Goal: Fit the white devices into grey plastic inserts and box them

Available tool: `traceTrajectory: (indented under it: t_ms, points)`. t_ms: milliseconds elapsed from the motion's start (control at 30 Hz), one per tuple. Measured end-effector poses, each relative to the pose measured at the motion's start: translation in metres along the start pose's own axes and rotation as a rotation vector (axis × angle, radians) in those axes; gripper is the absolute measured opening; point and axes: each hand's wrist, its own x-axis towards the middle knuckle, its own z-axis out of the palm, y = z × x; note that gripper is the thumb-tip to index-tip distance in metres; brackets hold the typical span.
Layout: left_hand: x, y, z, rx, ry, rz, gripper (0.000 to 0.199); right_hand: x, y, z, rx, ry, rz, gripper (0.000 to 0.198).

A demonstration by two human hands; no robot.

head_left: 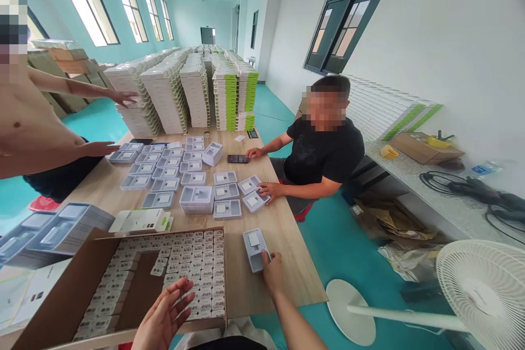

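Wooden desk (283,240), seen from its near edge, with stacked white cartons at its far end. Largest item near the wearer: an open cardboard box (74,290) at the near left corner, filled with rows of small white packets (205,268), part of its left half bare. Beyond it, rows of grey plastic trays (159,172) cover the desk's middle and left. A single grey tray (254,249) lies apart toward the near right edge, long axis running roughly from near edge to far edge, a small white insert in its upper half.

Right hand (273,270): fingers rest on the near right corner of the single tray, thumb on its rim, touching it but not lifting it. Left hand (166,314): fingers spread open and empty, palm up, hovering above the near edge of the box, just over the packets. The tray lies directly ahead of the right fingers; the packets lie under the left.

Two other people sit at the left and right edges, hands on other trays.
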Motion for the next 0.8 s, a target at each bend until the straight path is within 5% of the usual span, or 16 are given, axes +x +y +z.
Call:
traceTrajectory:
  t_ms: [267, 800]
  points:
    - [-0.003, 0.001, -0.003, -0.042, 0.005, -0.031, 0.024, 0.001, 0.004, 0.012, -0.375, 0.218, 0.127, 0.034]
    - [0.003, -0.009, 0.0, -0.093, 0.016, 0.03, 0.025, 0.001, 0.01, 0.001, -0.447, 0.133, 0.021, 0.024]
